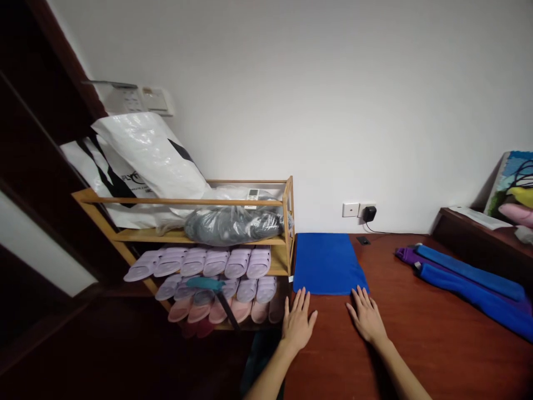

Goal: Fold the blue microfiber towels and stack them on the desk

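Now the blue cloth (327, 264) is lying flat on the wooden tabletop (333, 344) beside the shoe rack (287, 222). I'm resting left hand (297, 325) and right hand (368, 322), unclenched, empty, at its near corners, seemingly steadying that edge.

**Left hand (297, 326) and right hand (370, 322) flat, backs uppermost**

The left forearm (272, 369) slants inward from the bottom of the view; the right forearm (397, 366) mirrors it; the hands lie roughly level with each other, apart; fingers (306, 300) extend forward, slightly spread; each thumb (312, 319) angles inward, away from its neighbours.
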`<state>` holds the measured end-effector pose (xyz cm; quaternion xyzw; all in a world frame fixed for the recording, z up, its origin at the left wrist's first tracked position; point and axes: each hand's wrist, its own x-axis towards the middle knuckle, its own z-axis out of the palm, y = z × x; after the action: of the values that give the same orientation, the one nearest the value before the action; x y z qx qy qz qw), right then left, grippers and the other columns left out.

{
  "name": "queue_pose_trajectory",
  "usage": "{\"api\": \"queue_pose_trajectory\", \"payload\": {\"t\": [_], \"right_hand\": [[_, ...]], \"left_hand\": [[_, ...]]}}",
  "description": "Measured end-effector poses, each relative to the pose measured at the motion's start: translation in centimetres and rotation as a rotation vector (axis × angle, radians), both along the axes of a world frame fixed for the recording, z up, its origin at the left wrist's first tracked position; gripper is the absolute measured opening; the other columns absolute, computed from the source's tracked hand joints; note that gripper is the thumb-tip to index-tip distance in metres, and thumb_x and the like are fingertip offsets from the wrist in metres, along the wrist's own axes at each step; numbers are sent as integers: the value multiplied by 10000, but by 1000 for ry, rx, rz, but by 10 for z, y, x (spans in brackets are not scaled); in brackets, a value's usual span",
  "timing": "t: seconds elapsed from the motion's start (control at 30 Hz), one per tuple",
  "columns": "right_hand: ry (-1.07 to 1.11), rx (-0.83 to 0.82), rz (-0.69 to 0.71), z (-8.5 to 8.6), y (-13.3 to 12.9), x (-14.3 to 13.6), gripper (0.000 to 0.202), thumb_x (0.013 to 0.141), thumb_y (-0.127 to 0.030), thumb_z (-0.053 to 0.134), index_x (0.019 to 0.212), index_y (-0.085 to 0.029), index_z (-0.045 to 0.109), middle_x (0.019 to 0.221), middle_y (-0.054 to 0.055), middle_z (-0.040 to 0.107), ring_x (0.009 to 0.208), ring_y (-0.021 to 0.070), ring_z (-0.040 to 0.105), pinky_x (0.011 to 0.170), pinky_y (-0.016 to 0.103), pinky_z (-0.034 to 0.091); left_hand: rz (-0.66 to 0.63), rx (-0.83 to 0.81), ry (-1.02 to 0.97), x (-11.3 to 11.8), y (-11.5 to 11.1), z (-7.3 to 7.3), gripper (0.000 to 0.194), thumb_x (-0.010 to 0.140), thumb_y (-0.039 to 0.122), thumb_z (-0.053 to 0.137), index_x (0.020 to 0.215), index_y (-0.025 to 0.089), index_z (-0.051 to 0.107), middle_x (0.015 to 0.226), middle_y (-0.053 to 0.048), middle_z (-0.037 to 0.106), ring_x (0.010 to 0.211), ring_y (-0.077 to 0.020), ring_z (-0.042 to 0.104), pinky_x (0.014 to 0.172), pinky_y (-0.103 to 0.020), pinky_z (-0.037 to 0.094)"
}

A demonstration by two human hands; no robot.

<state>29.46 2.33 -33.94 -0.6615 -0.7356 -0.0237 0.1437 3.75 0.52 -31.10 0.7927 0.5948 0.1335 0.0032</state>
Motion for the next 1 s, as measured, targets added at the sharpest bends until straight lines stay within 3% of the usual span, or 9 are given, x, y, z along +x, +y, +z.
{"api": "queue_pose_trajectory", "payload": {"t": [0.27,0.4,0.57,0.73,0.87,1.0], "right_hand": [[7,-2,-26,-3,-8,1,634,922,-522,244,1412,-140,368,1495,112,288,1388,250,212,1090,449,239],[28,16,-9,-5,-28,28,631,916,-531,228,1404,-158,377,1510,102,261,1389,228,214,1077,443,261],[37,60,-203,-7,-48,115,602,899,-546,195,1369,-230,399,1513,81,263,1384,219,222,1047,479,282],[36,67,-521,-6,-51,224,690,862,-585,128,1342,-175,406,1487,142,297,1352,262,289,1009,538,295],[12,105,-563,-3,-35,282,729,846,-581,105,1388,-154,338,1481,137,310,1370,249,246,1008,564,272],[-28,140,-554,-4,-8,316,684,849,-482,104,1447,-169,218,1510,96,254,1383,223,213,1017,576,240]], "left_hand": [[-19,8,-37,-2,-2,0,587,953,479,246,1477,225,177,1542,-31,165,1412,-220,158,1135,-524,156],[-12,-5,-23,-1,-3,4,581,950,446,276,1470,195,215,1537,-59,179,1409,-229,172,1128,-521,173],[2,20,-6,2,-3,6,561,941,396,327,1448,159,287,1525,-94,227,1397,-238,214,1116,-490,217],[42,136,-16,3,2,0,527,942,361,332,1429,160,337,1524,-110,233,1392,-252,226,1078,-473,274],[45,198,-18,3,8,-5,543,932,349,354,1451,207,279,1527,-93,234,1383,-257,252,1063,-496,282],[50,205,10,3,10,-7,547,939,344,342,1463,228,238,1531,-79,226,1386,-233,247,1067,-484,278]]}}
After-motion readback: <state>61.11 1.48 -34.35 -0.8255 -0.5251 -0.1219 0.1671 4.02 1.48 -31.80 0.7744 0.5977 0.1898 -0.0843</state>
